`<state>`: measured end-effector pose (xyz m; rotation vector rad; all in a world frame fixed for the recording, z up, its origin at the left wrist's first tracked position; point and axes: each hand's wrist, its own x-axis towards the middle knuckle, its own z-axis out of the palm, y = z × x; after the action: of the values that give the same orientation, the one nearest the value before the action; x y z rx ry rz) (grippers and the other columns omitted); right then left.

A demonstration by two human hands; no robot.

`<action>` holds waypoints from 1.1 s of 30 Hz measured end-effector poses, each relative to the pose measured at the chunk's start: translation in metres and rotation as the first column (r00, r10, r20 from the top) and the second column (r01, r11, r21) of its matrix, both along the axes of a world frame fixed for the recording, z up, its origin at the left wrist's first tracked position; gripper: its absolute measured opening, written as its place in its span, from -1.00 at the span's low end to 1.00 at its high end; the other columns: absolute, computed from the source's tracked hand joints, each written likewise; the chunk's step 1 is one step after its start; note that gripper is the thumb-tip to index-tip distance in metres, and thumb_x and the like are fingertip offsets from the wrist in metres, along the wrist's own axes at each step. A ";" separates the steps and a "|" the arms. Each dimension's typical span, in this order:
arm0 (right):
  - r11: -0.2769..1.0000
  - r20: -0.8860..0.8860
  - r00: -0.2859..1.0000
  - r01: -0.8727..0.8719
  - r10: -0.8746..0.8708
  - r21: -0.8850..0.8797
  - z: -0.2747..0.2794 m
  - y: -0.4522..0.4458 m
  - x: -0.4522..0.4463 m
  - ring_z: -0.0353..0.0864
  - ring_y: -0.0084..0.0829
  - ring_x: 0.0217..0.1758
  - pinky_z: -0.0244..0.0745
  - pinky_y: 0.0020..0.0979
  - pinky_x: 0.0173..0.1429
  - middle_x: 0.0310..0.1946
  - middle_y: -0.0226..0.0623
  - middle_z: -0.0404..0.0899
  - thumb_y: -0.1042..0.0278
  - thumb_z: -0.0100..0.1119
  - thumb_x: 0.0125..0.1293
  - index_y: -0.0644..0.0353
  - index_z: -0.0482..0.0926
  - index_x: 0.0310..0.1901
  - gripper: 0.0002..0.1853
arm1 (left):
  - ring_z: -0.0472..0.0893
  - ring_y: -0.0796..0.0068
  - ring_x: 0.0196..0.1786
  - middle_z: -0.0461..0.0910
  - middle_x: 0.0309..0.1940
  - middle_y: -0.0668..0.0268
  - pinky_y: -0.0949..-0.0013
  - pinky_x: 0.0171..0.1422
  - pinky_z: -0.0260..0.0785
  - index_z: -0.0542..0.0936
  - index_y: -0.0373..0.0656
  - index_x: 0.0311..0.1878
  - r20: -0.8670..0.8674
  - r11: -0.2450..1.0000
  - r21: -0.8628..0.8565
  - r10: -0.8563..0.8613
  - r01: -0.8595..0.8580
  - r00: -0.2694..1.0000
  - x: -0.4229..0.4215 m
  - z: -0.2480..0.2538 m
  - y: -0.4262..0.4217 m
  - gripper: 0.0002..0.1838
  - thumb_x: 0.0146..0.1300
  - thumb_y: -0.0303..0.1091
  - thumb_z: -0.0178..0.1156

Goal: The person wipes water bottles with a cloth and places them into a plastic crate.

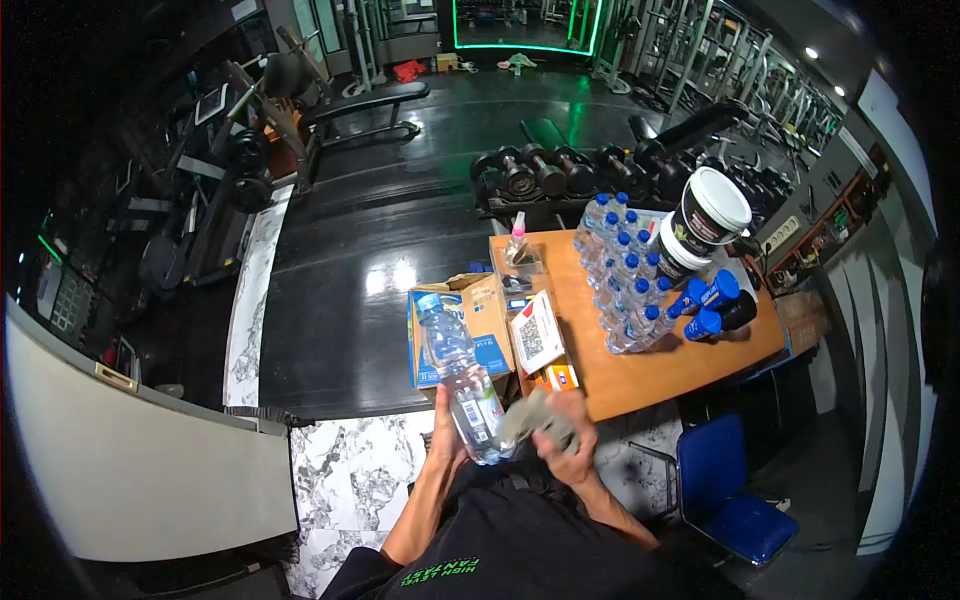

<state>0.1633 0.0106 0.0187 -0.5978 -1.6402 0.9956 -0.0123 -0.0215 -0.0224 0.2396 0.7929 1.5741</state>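
Observation:
A large clear plastic bottle (455, 370) with a light blue cap leans in front of me, its cap end pointing away. Near its base, my left hand (447, 428) is closed around the bottle's side. My right hand (572, 440) grips a greyish cloth (535, 420), slightly blurred, close against the bottle's lower right side. Whether the cloth touches the bottle I cannot tell. Behind the bottle is an open cardboard box (487, 315) with blue printing, partly hidden by it.
On the wooden table (570, 290) stand several blue-capped water bottles (625, 275), stacked white tubs (712, 210), blue containers (712, 300), a pink-topped spray bottle (517, 240) and a QR-code sign (540, 335). A blue chair (725, 490) sits at right; dumbbells (545, 172) line a rack beyond.

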 end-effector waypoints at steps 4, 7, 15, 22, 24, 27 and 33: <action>0.984 0.316 0.938 0.103 -0.145 0.144 0.032 0.020 -0.034 0.35 -0.15 0.19 0.29 -0.22 0.25 0.13 -0.10 0.38 0.38 0.33 0.07 0.05 0.46 0.18 -0.44 | 0.50 0.26 0.15 0.45 0.15 0.17 0.16 0.23 0.36 0.26 -0.19 0.33 -0.109 0.997 0.043 -0.065 0.070 0.992 0.018 -0.004 -0.002 -0.25 0.36 0.28 -0.20; 0.943 0.550 0.795 0.076 -0.254 0.325 0.029 0.006 -0.042 0.31 -0.09 0.18 0.26 -0.17 0.25 0.17 -0.15 0.34 0.46 0.34 -0.02 -0.12 0.45 0.22 -0.33 | 0.46 0.21 0.21 0.42 0.20 0.15 0.18 0.34 0.25 0.25 -0.17 0.35 -0.141 1.000 -0.008 0.014 -0.015 0.990 0.024 0.013 -0.001 -0.26 0.37 0.27 -0.22; 0.910 0.415 0.871 -0.367 0.263 0.192 -0.008 -0.005 0.001 0.50 -0.22 0.02 0.43 -0.25 0.13 0.03 -0.23 0.52 0.37 0.38 -0.03 -0.04 0.59 0.08 -0.48 | 0.64 0.26 -0.22 0.60 -0.21 0.16 0.20 -0.13 0.54 0.43 -0.20 0.13 -0.007 0.999 -0.003 0.048 -0.048 0.999 -0.018 -0.009 -0.005 -0.13 0.19 0.50 -0.19; 0.983 0.037 0.988 0.142 -0.147 0.120 0.027 0.017 -0.042 0.50 -0.20 0.04 0.43 -0.23 0.14 0.00 -0.19 0.53 0.40 0.37 -0.07 0.14 0.57 0.02 -0.50 | 0.53 0.27 0.10 0.52 0.05 0.22 0.15 0.18 0.42 0.34 -0.18 0.26 0.064 0.999 0.030 0.019 -0.021 0.998 -0.001 0.008 -0.014 -0.27 0.33 0.29 -0.18; 0.940 0.571 0.821 -0.206 0.014 0.272 0.042 0.012 -0.063 0.41 -0.20 0.10 0.42 -0.20 0.14 0.10 -0.29 0.47 0.45 0.37 -0.13 -0.02 0.57 0.07 -0.41 | 0.55 0.26 0.07 0.52 0.06 0.17 0.18 0.18 0.42 0.39 -0.17 0.22 -0.066 0.990 0.012 0.141 -0.141 0.988 0.006 0.014 -0.019 -0.33 0.37 0.23 -0.22; 0.893 0.679 0.730 -0.351 0.073 0.282 0.039 -0.011 -0.054 0.37 -0.18 0.09 0.42 -0.23 0.17 0.15 -0.39 0.43 0.42 0.39 -0.15 -0.14 0.56 0.10 -0.36 | 0.58 0.26 0.00 0.56 -0.03 0.18 0.21 0.09 0.48 0.44 -0.16 0.14 0.157 0.995 -0.045 0.093 -0.087 0.983 0.001 0.013 -0.029 -0.18 0.24 0.44 -0.25; 0.811 0.329 0.759 -0.583 0.563 -0.044 0.027 0.000 -0.016 0.48 -0.18 0.13 0.41 -0.24 0.22 0.06 -0.26 0.53 0.32 0.41 -0.04 0.04 0.56 0.09 -0.45 | 0.62 0.25 -0.14 0.57 -0.15 0.19 0.13 0.01 0.52 0.44 -0.17 0.11 -0.011 0.996 0.002 0.093 -0.093 0.996 -0.018 -0.024 -0.027 -0.08 0.13 0.57 -0.23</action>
<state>0.1469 0.0105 0.0454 -0.2096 -2.2217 1.3303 -0.0303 -0.0489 -0.0466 0.2147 0.8218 1.6622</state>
